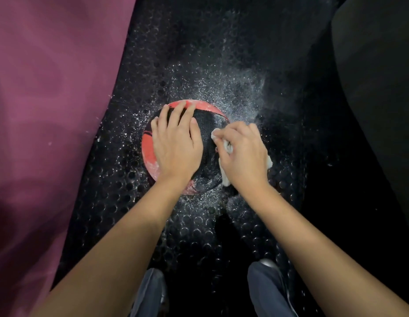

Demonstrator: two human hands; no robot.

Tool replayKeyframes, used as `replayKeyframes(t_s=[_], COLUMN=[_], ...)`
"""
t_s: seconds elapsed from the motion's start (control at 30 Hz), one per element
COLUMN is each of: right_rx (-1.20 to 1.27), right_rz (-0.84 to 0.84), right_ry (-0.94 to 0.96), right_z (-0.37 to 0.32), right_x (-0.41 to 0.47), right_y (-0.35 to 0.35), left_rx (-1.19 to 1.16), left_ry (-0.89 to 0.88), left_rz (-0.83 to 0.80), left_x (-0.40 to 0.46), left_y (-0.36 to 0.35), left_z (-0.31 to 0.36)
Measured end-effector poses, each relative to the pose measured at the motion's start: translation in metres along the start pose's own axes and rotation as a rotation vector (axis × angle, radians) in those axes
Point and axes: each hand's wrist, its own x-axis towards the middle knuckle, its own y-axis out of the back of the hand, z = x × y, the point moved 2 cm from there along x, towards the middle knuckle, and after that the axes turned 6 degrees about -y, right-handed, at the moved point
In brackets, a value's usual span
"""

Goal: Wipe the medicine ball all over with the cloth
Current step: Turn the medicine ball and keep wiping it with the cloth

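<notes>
Studded mat (pixel 194 236) bears medicine ball (pixel 208 124); right hand (pixel 242 154) grips cloth (pixel 225 177).

I see the red-and-black medicine ball (pixel 205 131) on the black studded floor mat (pixel 199 225), white powder (pixel 233 92) scattered around it. My left hand (pixel 176 143) lies flat on top of the ball, fingers spread. My right hand (pixel 242 152) grips a bunched white cloth (pixel 225 177) against the ball's right side. Purple mat (pixel 50 110) at left.
</notes>
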Motion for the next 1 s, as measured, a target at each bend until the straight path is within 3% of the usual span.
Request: replayKeyframes(t_s=[0.27,0.43,0.57,0.73,0.87,1.0], right_rx=[0.003,0.023,-0.043,0.005,-0.011,-0.051], right_rz=[-0.096,-0.087,-0.133,-0.139,-0.121,-0.121], right_ry=[-0.146,-0.107,-0.233,-0.198,-0.324,-0.177], right_z=[0.009,0.007,0.013,0.008,0.015,0.000], right_x=[0.025,-0.001,0.031,0.008,0.027,0.022], right_y=[0.002,0.009,0.008,0.010,0.009,0.004], left_rx=[0.032,0.042,0.048,0.029,0.040,0.047], left_ry=[-0.034,-0.106,-0.138,-0.133,-0.148,-0.151], left_rz=[0.014,0.026,0.029,0.021,0.031,0.038], left_x=[-0.006,-0.006,-0.017,-0.016,-0.024,-0.020], left_y=[-0.006,-0.005,-0.005,-0.003,-0.004,-0.004], left_z=[0.008,0.006,0.012,0.008,0.011,0.009])
